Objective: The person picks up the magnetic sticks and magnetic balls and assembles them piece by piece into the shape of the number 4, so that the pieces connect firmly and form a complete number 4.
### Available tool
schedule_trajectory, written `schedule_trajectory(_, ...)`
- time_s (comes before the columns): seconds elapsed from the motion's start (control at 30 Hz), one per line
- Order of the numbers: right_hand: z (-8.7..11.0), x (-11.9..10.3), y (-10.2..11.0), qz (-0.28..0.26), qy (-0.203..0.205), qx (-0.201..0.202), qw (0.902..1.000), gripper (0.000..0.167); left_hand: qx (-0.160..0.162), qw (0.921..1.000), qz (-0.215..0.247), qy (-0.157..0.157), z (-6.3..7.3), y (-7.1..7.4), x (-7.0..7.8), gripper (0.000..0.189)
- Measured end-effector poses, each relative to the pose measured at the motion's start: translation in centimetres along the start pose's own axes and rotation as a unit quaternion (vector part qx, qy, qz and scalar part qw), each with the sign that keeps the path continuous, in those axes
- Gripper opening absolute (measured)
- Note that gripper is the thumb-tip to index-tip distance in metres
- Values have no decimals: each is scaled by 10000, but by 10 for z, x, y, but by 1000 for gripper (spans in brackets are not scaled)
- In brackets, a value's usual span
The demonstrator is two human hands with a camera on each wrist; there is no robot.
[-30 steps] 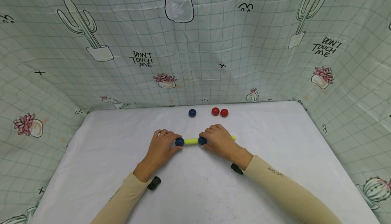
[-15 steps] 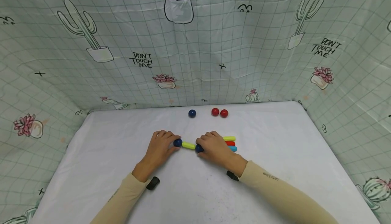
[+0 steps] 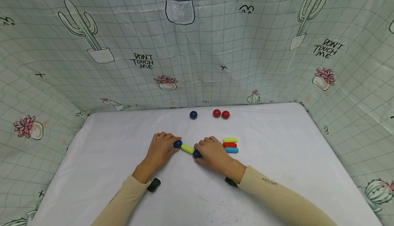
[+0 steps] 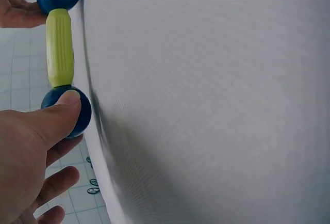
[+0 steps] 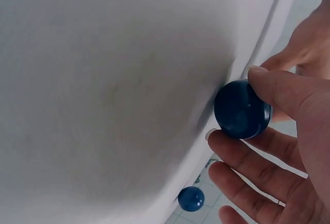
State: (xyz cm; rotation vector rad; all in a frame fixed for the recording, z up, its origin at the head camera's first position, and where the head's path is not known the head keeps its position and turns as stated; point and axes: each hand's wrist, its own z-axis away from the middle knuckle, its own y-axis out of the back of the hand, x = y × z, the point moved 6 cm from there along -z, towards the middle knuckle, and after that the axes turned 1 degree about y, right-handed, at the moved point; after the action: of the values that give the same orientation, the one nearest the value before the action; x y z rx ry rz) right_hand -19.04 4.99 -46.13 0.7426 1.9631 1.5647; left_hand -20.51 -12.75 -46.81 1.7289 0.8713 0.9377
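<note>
My left hand pinches a dark blue ball between thumb and fingers. From that ball a yellow-green ribbed rod runs to a second blue ball, joined end to end like a small dumbbell. Thumb and fingertips of my right hand pinch this second ball. In the head view the piece slants down to the right, low over the white table. The right wrist view shows the second ball hiding the rod behind it.
Right of my right hand lie a yellow-green rod, a red rod and a blue rod, side by side. Farther back on the white-covered table sit a loose blue ball and two red balls. A patterned cloth hangs behind.
The right hand has come toward the person and left with its ball, so the level piece now slants. The three loose rods have come out from behind the hand. The left hand barely shifts.
</note>
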Motion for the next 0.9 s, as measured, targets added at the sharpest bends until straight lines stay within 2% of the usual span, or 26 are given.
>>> schedule_trajectory(0.23, 4, -5, 1, -184, 75, -8, 9998, 39, 109, 9997, 196, 60, 0, 1, 0, 37)
schedule_trajectory(0.4, 6, -8, 1, -523, 130, -72, 9985, 38, 188, 9994, 266, 135, 0, 0, 0, 33)
schedule_trajectory(0.6, 9, -13, -3, -1171, 315, -397, 9918, 39, -29, 9989, 361, 290, -2, -3, 5, 37)
schedule_trajectory(0.73, 11, -16, -3, -1335, 457, -500, 9887, 40, -194, 9982, 387, 411, -3, -4, 9, 47)
schedule_trajectory(0.9, 13, -7, 1, -1322, 217, -418, 9901, 38, -342, 9972, 360, 554, -5, -7, 12, 51)
